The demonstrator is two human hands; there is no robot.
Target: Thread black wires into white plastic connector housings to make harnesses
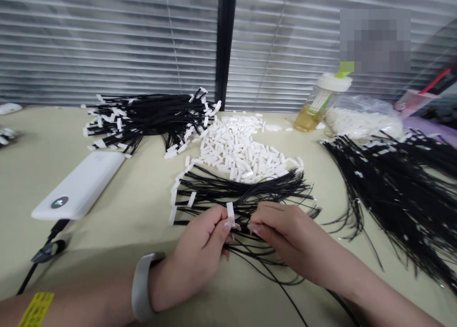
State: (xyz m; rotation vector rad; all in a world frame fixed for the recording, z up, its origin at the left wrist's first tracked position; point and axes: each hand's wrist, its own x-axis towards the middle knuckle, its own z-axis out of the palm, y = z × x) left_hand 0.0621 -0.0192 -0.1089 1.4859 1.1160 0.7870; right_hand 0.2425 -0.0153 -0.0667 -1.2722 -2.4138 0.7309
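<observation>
My left hand (207, 246) pinches a small white plastic connector housing (230, 213) upright between thumb and forefinger. Close beside it on the right, my right hand (282, 234) is closed in a pinch on a thin black wire; its fingers hide most of the gripped part. Beneath and behind both hands lies a bunch of black wires (246, 191), several with white housings (173, 198) on their left ends. Loose black wires also hang in curves below my fingers. Just beyond the bunch is a heap of loose white housings (239, 148).
A white power bank (84, 184) with a black cable lies at left. Finished-looking wire bundles (150, 113) lie at the back left. More black wires (396, 193) spread at right, near a bottle (316, 103), a clear bag of white pieces (364, 117) and a cup (414, 103).
</observation>
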